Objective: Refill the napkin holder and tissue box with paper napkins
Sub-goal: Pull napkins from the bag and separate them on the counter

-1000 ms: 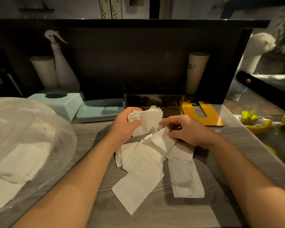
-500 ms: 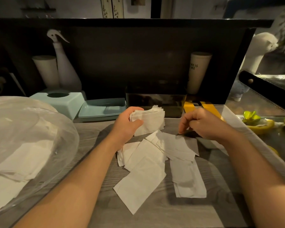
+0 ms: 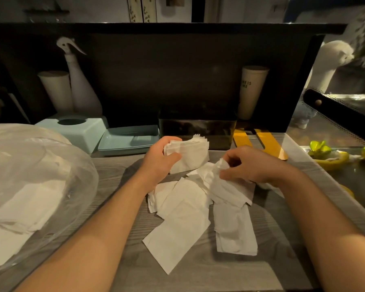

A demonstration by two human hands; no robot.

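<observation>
Fingers (image 3: pixel 230 163) on the right hand (image 3: pixel 253 165) are pinched narrow around the top edge of one loose napkin (image 3: pixel 223 186), lifting that end off the pile while the rest of the sheet trails down onto the others. Looks like a one-sheet-at-a-time pickup, which makes sense since thin paper sticks together and grabbing a bunch would crumple it.

The left hand (image 3: pixel 160 161) is curled round a folded stack of napkins (image 3: pixel 188 154), thumb in front and the other fingers behind, holding it upright with its lower edge down near the desk (image 3: pixel 118 260). That's probably the collecting stack: keep it squared in one hand, feed it with the other.

More loose napkins (image 3: pixel 177 234) lie fanned out flat on the desk between the forearms, overlapping each other, so there's plenty left to gather.

The dark napkin holder (image 3: pixel 196 131) sits right behind the stack, close to both hands, likely parked there so the stack can drop straight in. Can't tell how full it is, its inside is too dark. The pale blue tissue box (image 3: pixel 76 129) with the round hole on top is off to the left at the back, next to a blue tray (image 3: pixel 129 138) that may be its base. A clear plastic bag (image 3: pixel 30 175) with more white paper inside takes up the left side, probably the refill supply.
</observation>
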